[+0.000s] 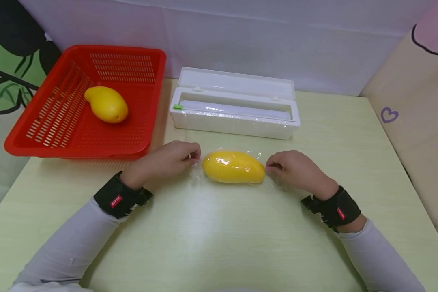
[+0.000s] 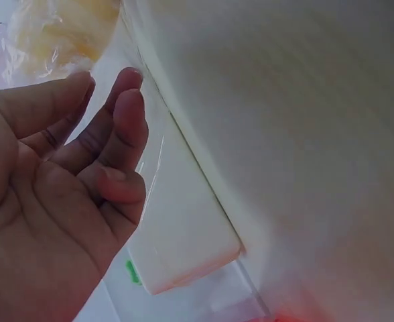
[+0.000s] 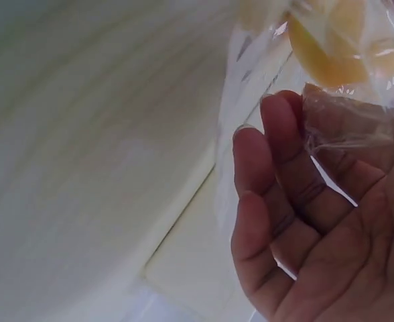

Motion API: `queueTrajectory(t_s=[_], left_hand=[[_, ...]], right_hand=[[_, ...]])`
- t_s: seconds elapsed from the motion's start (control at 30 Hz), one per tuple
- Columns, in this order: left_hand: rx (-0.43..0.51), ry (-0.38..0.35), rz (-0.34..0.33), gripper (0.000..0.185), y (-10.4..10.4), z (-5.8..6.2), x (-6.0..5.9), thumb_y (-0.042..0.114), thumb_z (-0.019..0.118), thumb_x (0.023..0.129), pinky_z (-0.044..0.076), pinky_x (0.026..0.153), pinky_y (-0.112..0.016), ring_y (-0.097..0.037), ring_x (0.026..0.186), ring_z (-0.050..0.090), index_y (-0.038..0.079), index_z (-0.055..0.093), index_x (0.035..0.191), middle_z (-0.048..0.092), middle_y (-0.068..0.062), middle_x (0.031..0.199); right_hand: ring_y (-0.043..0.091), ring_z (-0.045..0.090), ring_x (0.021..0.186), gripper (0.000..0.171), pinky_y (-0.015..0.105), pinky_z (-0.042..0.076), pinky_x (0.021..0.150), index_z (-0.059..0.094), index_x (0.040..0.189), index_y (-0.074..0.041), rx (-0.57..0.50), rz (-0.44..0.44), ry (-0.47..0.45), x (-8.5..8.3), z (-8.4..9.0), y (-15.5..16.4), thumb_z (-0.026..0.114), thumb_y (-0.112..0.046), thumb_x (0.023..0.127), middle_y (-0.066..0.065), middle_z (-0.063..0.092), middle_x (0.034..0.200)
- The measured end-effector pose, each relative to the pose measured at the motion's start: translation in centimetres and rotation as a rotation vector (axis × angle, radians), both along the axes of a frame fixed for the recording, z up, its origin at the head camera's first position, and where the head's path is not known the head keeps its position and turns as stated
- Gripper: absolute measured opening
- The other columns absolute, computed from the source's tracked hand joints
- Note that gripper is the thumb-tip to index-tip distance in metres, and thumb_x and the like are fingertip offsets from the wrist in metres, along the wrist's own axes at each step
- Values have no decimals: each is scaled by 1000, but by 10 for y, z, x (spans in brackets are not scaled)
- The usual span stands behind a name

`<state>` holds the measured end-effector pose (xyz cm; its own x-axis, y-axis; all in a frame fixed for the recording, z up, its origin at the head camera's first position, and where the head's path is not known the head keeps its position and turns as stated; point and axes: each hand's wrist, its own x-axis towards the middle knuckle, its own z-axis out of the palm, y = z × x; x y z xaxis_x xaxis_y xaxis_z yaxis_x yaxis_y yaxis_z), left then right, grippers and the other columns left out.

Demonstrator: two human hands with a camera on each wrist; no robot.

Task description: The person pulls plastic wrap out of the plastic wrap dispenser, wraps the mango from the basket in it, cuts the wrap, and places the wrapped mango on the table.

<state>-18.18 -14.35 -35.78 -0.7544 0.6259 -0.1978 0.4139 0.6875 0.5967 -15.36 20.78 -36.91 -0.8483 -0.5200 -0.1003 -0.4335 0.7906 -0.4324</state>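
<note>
Two yellow mangoes are in view. One lies bare in the red slotted plastic basket [image 1: 58, 121] at the far left of the pale green table [image 1: 219, 243]. The other, the film-covered yellow mango [image 1: 233, 167], lies on the table between your hands, on a sheet of clear cling film [image 1: 200, 172]. Behind it, close but apart, sits the white plastic cling-film dispenser box [image 1: 235, 111] with its lid raised and a green tab at its left end. Nothing stands between you and the wrapped mango.

Its long axis runs left to right across the table, nearly parallel to the dispenser, the narrower end toward your right.

Your left hand [image 1: 168, 160] pinches film at the mango's left end. Your right hand [image 1: 295, 168] pinches film at the right end; the right wrist view shows film bunched against your fingertips [image 3: 317, 114].
</note>
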Motion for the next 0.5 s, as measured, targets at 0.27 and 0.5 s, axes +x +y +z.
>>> queueTrajectory(t_s=[0.27, 0.5], left_hand=[[-80, 165, -16, 16, 6, 5, 7, 12, 72, 90, 52, 73, -29, -19, 80, 55, 15, 60, 100, 61, 1, 87], [-104, 355, -9, 29, 7, 13, 12, 1, 73, 85, 54, 77, -33, -22, 86, 57, 10, 61, 109, 64, -6, 104]], right_hand=[[31, 62, 100, 29, 46, 53, 83, 68, 115, -4, 91, -83, 237, 9, 11, -5, 72, -20, 92, 11, 69, 107], [26, 57, 115, 34, 47, 50, 94, 63, 124, -5, -190, -56, 292, 17, 23, -10, 70, -17, 94, 8, 64, 122]])
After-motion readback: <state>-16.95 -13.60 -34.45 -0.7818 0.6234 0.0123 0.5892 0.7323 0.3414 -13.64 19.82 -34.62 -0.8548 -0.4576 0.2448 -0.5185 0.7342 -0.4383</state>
